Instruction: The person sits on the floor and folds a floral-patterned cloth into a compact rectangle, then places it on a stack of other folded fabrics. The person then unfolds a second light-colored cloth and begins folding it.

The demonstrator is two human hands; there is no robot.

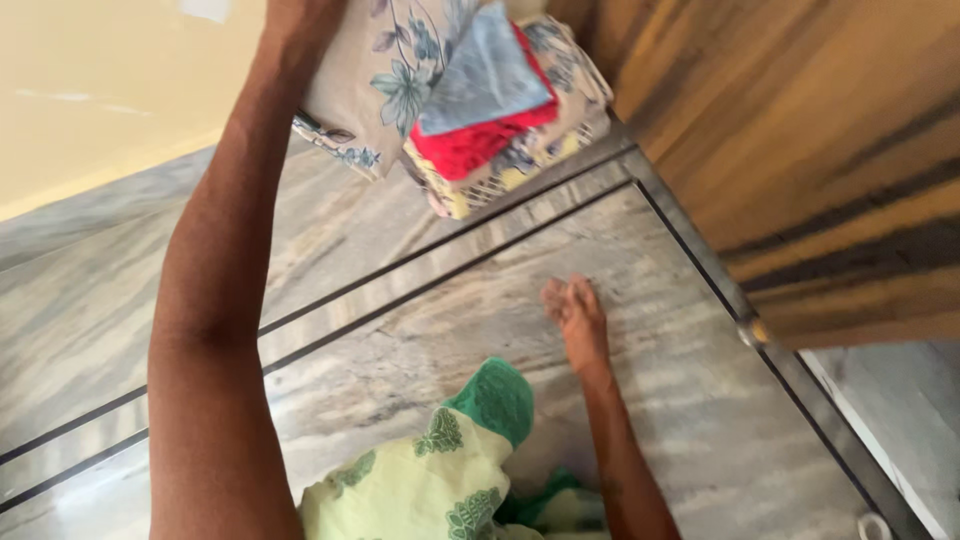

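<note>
My left arm reaches up from the lower left, and my left hand (295, 25) is at the top edge, partly cut off, gripping a stack of folded cloths. The stack has a floral cream cloth (385, 70) at the bottom, with a red cloth (470, 145) and a grey-blue cloth (480, 75) on top. It is held above the floor, tilted. My right hand is out of sight; whether it supports the stack from underneath is hidden. My bare foot (577, 322) rests on the floor below, and my green and pale yellow garment (440, 470) hangs beside it.
The floor is grey-veined marble (680, 400) with dark inlaid strips (400, 270). A brown wooden cupboard or door (800, 130) stands at the right, close to the stack. A cream wall (100, 90) is at the upper left.
</note>
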